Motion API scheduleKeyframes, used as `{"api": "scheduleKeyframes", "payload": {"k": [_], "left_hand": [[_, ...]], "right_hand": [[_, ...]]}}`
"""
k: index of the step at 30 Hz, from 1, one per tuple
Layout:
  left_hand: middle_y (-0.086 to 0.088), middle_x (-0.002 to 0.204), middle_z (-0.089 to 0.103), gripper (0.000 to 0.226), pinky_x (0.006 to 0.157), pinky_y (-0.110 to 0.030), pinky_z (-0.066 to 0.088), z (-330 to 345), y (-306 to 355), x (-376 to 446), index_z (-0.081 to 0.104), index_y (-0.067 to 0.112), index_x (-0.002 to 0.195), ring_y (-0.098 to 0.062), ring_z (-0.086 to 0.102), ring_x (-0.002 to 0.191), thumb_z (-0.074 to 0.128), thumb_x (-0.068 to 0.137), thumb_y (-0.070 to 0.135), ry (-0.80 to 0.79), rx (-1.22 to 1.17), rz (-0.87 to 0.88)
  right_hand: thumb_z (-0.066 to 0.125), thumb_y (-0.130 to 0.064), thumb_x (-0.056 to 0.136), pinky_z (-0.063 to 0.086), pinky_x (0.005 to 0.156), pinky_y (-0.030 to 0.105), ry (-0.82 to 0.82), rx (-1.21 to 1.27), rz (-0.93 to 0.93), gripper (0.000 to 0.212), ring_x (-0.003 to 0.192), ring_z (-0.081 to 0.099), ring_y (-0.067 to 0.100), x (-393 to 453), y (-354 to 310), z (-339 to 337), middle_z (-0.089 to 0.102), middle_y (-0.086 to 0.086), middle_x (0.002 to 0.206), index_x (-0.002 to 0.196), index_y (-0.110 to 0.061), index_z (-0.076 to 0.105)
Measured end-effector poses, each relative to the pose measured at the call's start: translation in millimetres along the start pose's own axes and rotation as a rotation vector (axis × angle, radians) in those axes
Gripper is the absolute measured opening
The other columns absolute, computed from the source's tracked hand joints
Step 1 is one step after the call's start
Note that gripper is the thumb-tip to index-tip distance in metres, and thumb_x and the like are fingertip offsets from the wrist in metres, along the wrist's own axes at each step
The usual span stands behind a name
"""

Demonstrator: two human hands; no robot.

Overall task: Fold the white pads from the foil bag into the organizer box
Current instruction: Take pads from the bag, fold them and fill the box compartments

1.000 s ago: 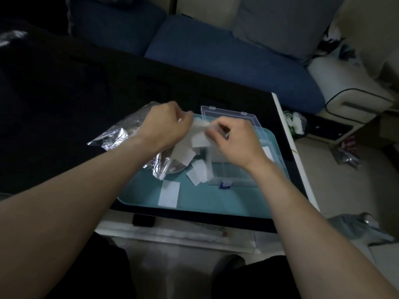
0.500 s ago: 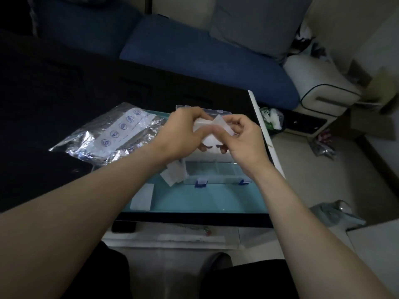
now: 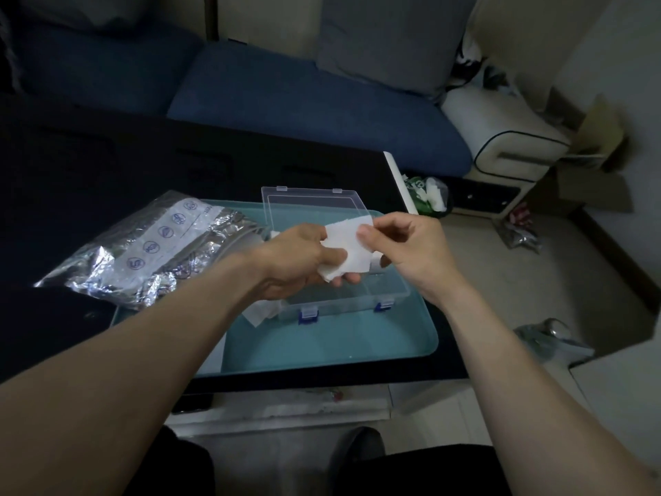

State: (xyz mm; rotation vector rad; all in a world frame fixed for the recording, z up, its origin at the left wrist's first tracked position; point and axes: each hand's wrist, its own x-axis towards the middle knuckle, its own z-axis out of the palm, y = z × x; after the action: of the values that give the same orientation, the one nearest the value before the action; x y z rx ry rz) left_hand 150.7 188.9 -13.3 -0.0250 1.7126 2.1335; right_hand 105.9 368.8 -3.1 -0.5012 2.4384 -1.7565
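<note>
Pad (image 3: 348,245), soft white square, is pinched by left hand (image 3: 298,261) and right hand (image 3: 411,248) above the clear plastic box (image 3: 357,298) on a teal tray (image 3: 322,345); crinkled foil bag (image 3: 143,252) lies left.

Dim, soft, perhaps edge-warped.

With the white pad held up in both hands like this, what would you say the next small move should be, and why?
Probably fold the white pad in half. The left hand holds its lower left part and the right hand pinches its upper right edge, so it is spread out flat above the open organizer box, not yet folded. Once folded, it could go down into a compartment below.
</note>
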Motion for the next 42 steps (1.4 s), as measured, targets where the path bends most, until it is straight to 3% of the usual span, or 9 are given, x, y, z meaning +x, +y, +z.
{"api": "scheduleKeyframes", "payload": {"k": [7, 12, 16, 20, 25, 30, 34, 39, 42], "left_hand": [[-0.017, 0.091, 0.066, 0.025, 0.056, -0.025, 0.04, 5, -4, 6, 0.057, -0.001, 0.121, -0.016, 0.055, 0.064, 0.047, 0.099, -0.003, 0.089, 0.148, -0.01], [-0.012, 0.079, 0.07, 0.019, 0.051, -0.022, 0.047, 0, -3, 4, 0.062, -0.002, 0.112, -0.013, 0.065, 0.062, 0.05, 0.097, -0.004, 0.169, 0.281, 0.054], [-0.014, 0.084, 0.071, 0.019, 0.058, -0.026, 0.047, 7, 0, -1, 0.06, 0.002, 0.113, -0.016, 0.065, 0.071, 0.045, 0.102, 0.007, 0.04, 0.341, 0.039], [-0.024, 0.09, 0.067, 0.032, 0.059, -0.03, 0.043, 11, 1, -1, 0.057, -0.002, 0.118, -0.018, 0.062, 0.065, 0.035, 0.107, 0.019, 0.052, 0.194, 0.02], [-0.021, 0.091, 0.07, 0.033, 0.049, -0.026, 0.044, 10, 1, 0, 0.052, -0.003, 0.123, -0.024, 0.064, 0.067, 0.03, 0.108, 0.015, 0.173, 0.063, 0.019], [-0.024, 0.098, 0.069, 0.032, 0.055, -0.031, 0.042, 11, 3, 0, 0.05, -0.003, 0.126, -0.029, 0.065, 0.072, 0.031, 0.107, 0.014, 0.275, -0.013, 0.004], [-0.022, 0.104, 0.07, 0.041, 0.064, -0.034, 0.045, 17, 5, -3, 0.055, -0.002, 0.124, -0.03, 0.066, 0.081, 0.026, 0.109, 0.023, 0.148, -0.068, 0.007], [-0.02, 0.101, 0.067, 0.028, 0.059, -0.028, 0.046, 19, 2, -1, 0.061, 0.003, 0.108, -0.021, 0.068, 0.073, 0.04, 0.106, 0.022, 0.12, 0.064, 0.056], [-0.015, 0.102, 0.067, 0.024, 0.062, -0.026, 0.051, 16, 3, -3, 0.057, 0.004, 0.121, -0.024, 0.07, 0.083, 0.049, 0.102, 0.017, 0.059, 0.003, 0.047]], "right_hand": [[0.072, -0.013, 0.091, 0.048, 0.054, 0.025, 0.2, 0.162, 0.031, 0.007, 0.06, 0.063, 0.008, 5, -3, -7, 0.07, -0.003, 0.069, 0.087, -0.015, 0.068], [0.083, -0.018, 0.068, 0.053, 0.054, 0.022, -0.116, 0.048, 0.001, 0.019, 0.053, 0.064, 0.013, -5, -11, -24, 0.075, 0.007, 0.07, 0.084, -0.012, 0.075], [0.094, -0.013, 0.063, 0.055, 0.061, 0.025, -0.087, -0.227, 0.002, 0.031, 0.056, 0.07, 0.016, -2, -8, -17, 0.074, 0.004, 0.067, 0.086, -0.012, 0.074], [0.097, -0.023, 0.059, 0.052, 0.063, 0.019, -0.029, -0.35, -0.027, 0.034, 0.06, 0.061, 0.002, 5, -4, -15, 0.071, -0.003, 0.073, 0.084, -0.019, 0.075], [0.09, -0.017, 0.071, 0.047, 0.05, 0.017, -0.032, -0.313, 0.027, 0.019, 0.057, 0.067, 0.011, 3, -6, -15, 0.073, 0.003, 0.068, 0.079, -0.018, 0.073], [0.084, -0.019, 0.072, 0.047, 0.047, 0.022, -0.076, 0.009, 0.066, 0.018, 0.057, 0.065, 0.014, -1, -13, -24, 0.074, 0.005, 0.07, 0.081, -0.012, 0.071], [0.084, -0.02, 0.073, 0.043, 0.046, 0.019, -0.14, 0.002, 0.09, 0.017, 0.053, 0.063, 0.012, -4, -13, -16, 0.074, 0.008, 0.07, 0.081, -0.011, 0.073], [0.086, -0.031, 0.078, 0.057, 0.068, 0.027, 0.054, -0.378, -0.023, 0.027, 0.071, 0.067, 0.012, 6, 0, 0, 0.072, -0.003, 0.083, 0.095, -0.016, 0.071], [0.077, -0.017, 0.088, 0.058, 0.074, 0.03, -0.109, -0.278, -0.113, 0.019, 0.075, 0.068, 0.01, 5, 0, 2, 0.073, 0.001, 0.091, 0.106, -0.015, 0.071]]}}
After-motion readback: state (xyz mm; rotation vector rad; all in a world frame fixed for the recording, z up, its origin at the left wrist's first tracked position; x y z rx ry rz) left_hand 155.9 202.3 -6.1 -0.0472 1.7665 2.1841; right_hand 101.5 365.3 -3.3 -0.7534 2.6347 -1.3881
